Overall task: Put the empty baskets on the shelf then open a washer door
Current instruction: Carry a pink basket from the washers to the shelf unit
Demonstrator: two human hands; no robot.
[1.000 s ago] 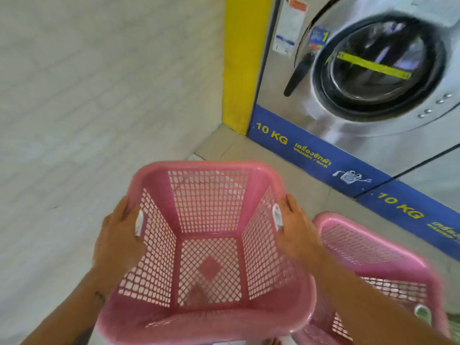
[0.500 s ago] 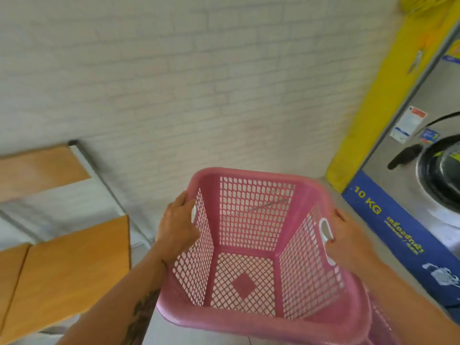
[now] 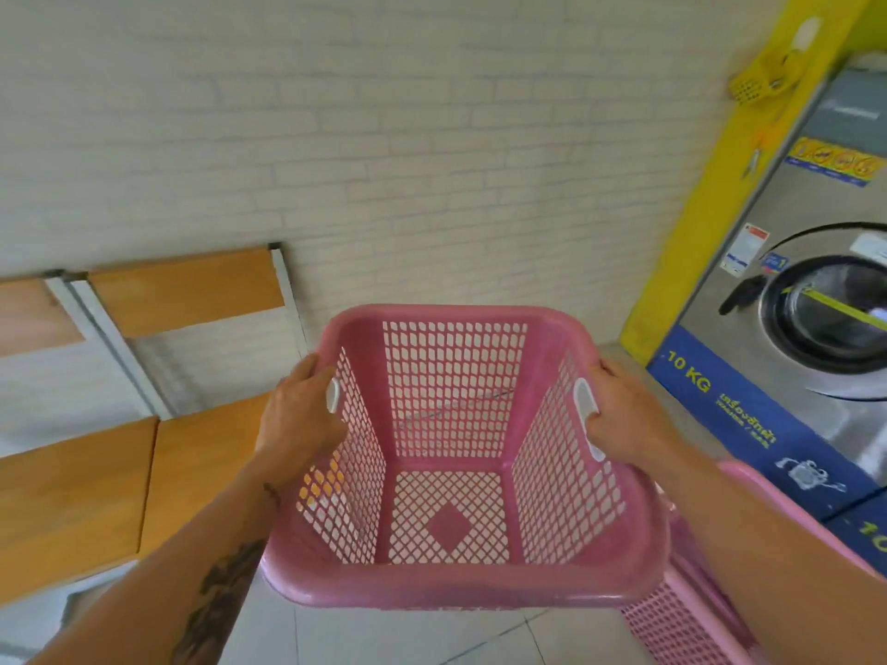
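The left hand (image 3: 302, 415) is clamped on the left rim of a pink basket (image 3: 456, 585), fingers curled over the edge beside the white handle slot, and the right hand (image 3: 624, 417) grips the opposite rim the same way, fingertips hooked into the slot on that side. Between them the basket is carried in the air, upright and tipped slightly away from the person, its latticed walls and floor bare, nothing inside. Low at the right, partly hidden behind the right forearm, sits a second pink basket (image 3: 681, 626) on the pale tiled floor (image 3: 384, 635), its rim just beside the carried one. To the left stands the shelf (image 3: 96, 482), wooden boards on a light metal frame set against a white brick wall (image 3: 384, 136); an upper board shows above the lower one, and the lower board reaches close to the left wrist. To the right, beyond a yellow post (image 3: 710, 208), stands the washer (image 3: 816, 223), steel-fronted with a blue band marked 10 KG; its round door (image 3: 835, 314) is closed, the dark handle pointing left.
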